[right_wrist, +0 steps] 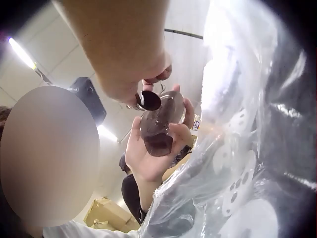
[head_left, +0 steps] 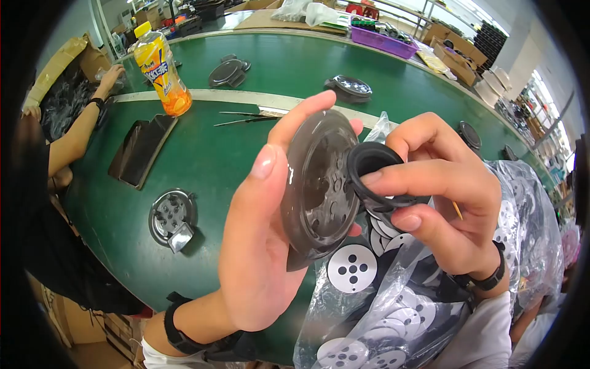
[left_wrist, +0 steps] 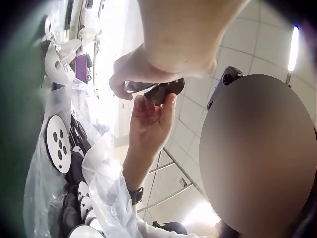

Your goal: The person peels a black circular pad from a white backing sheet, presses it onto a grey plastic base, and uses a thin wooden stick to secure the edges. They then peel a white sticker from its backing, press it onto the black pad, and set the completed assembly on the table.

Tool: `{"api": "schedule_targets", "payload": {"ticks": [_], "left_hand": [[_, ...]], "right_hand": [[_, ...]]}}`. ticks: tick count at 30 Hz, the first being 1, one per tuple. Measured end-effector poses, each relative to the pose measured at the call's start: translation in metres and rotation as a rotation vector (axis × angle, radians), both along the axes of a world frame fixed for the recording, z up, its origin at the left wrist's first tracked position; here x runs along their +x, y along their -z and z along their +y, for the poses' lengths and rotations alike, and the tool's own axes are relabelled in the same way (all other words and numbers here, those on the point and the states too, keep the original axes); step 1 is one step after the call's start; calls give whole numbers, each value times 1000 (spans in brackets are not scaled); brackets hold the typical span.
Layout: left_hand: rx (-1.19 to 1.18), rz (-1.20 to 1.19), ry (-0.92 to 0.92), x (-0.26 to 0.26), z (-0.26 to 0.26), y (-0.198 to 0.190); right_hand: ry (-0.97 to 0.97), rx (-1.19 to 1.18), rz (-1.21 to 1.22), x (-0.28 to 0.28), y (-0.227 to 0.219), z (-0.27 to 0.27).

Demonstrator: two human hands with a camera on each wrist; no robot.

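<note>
My left hand (head_left: 255,246) grips a translucent dark round disc part (head_left: 316,184) by its rim, the disc standing nearly on edge with small holes across its face. Thumb and fingers of my right hand (head_left: 452,190) pinch a black rubber ring (head_left: 369,161), close against the right side of the disc; whether they touch cannot be told. In the right wrist view, the disc (right_wrist: 166,111) lies in the left hand (right_wrist: 148,161), the dark ring (right_wrist: 150,100) beside it at the right fingers. Below the hands, white discs with black holes (head_left: 352,269) lie in and on clear plastic bags.
A similar grey part (head_left: 172,216) lies on the green table at left, near a dark flat phone-like object (head_left: 140,150) and a drink bottle (head_left: 161,71). Tweezers (head_left: 246,117) lie behind the hands. Farther back are more round parts (head_left: 349,88) and a purple basket (head_left: 382,42). Another person's arm (head_left: 77,138) reaches in at left.
</note>
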State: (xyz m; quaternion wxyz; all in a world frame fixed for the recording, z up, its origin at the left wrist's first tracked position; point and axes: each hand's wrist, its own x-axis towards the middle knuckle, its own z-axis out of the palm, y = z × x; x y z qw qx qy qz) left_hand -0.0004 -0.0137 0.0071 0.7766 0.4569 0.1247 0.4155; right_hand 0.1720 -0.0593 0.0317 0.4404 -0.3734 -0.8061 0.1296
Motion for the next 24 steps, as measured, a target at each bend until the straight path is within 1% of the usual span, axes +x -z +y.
{"api": "schedule_targets", "payload": {"ticks": [1,3,4,6,10,12,16,20,22,24], "left_hand": [[-5,-2,-23,1,0,0],[-14,2,-24,3,-2,-1],[-18,2,-21,3,-2,-1],[-25,13,-13,2,-2,1],[-21,-6,6,2,-2,3],[-38,-12,29,0,-2,3],[-78,-52,51,1,-3,4],[-69,-46,48,2,-3,4],[-98,-90,68,0,-3,5],[-69,-58,42,2,-3,4]], "right_hand": [[-3,-4,2,-1,-3,-2],[66,-58,-152,-2,-6,-6],[63,-61,-153,-3,-6,-7],[123,-60,-201,-6,-4,-8],[121,-29,-224,-6,-3,-6],[121,-10,-193,-6,-1,-5],[123,-38,-171,-7,0,-6],[169,-34,-242,-9,-2,-8],[188,-21,-261,-10,-3,-10],[230,-21,-342,-11,-7,-12]]}}
